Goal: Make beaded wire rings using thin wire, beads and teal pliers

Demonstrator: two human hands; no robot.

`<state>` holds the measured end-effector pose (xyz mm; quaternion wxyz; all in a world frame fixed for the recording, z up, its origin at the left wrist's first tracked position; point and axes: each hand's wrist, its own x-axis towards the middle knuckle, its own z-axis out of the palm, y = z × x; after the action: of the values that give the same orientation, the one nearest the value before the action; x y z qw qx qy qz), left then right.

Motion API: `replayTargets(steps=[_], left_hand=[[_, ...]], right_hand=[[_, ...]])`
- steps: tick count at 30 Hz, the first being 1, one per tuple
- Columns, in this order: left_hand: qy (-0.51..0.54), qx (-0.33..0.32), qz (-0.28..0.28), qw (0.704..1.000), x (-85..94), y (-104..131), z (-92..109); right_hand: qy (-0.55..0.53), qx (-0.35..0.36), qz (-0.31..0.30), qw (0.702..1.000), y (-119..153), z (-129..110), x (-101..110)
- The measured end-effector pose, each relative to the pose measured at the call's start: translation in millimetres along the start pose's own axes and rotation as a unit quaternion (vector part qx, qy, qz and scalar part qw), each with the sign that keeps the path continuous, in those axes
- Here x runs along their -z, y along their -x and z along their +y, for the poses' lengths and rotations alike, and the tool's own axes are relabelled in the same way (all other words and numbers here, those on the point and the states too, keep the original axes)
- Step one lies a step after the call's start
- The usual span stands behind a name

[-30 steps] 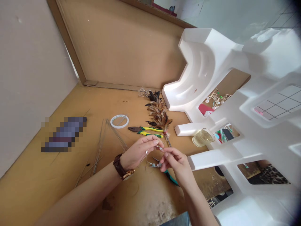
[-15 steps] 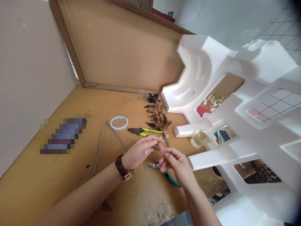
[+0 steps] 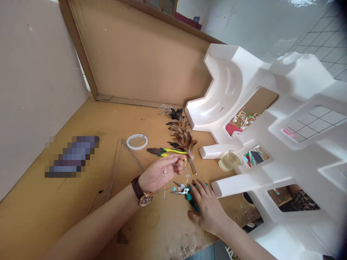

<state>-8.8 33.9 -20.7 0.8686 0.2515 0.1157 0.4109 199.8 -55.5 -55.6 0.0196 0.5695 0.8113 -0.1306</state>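
Now the right hand is no longer meeting the left hand fingertip to fingertip, as in the earlier frames; it is lying palm down over the teal-handled pliers, covering most of their handles. Whether its fingers are closing around them, I cannot tell. The left hand is staying nearly where it was, palm turning more into view, its fingers curling and pinching the beaded wire. That wire is crossing the left palm and looping out past the fingertips into the gap between the hands, where clear and bluish beads are sitting by the pliers' parted jaws. Beyond the left fingertips, the yellow-handled pliers are lying beside the feather duster.
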Motion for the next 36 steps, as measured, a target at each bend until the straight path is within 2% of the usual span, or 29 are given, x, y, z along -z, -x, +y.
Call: replayTargets(steps=[4, 11, 13, 15, 19, 23, 26, 36], left_hand=[[0.042, 0.022, 0.004, 0.999, -0.6, -0.3, 1.0], [0.023, 0.029, 0.000, 0.999, -5.8, 3.1, 8.7], [0.005, 0.021, -0.002, 1.000, -6.5, 4.3, 11.0], [-0.017, 0.012, 0.001, 1.000, -7.0, 5.5, 13.3], [-0.090, 0.010, 0.020, 0.996, -8.0, 7.1, 17.0], [-0.167, -0.002, 0.032, 0.986, -10.6, 8.0, 17.2], [-0.181, 0.000, 0.027, 0.983, -13.7, 8.8, 16.1], [-0.155, 0.010, 0.027, 0.987, -12.6, 8.4, 16.1]], right_hand=[[0.085, 0.001, -0.018, 0.996, -3.4, -1.8, -6.6], [0.132, -0.006, -0.014, 0.991, -12.1, -5.5, 3.1], [0.093, -0.034, -0.007, 0.995, -10.8, -0.6, 11.6], [0.010, -0.072, -0.002, 0.997, -7.5, 6.3, 26.7], [-0.204, -0.042, -0.064, 0.976, 3.3, 19.3, 69.8], [-0.250, -0.036, -0.069, 0.965, 8.8, 22.0, 100.3], [-0.265, -0.033, -0.083, 0.960, 5.6, 17.9, 105.8], [-0.252, -0.032, -0.079, 0.964, -1.7, 9.0, 103.3]])
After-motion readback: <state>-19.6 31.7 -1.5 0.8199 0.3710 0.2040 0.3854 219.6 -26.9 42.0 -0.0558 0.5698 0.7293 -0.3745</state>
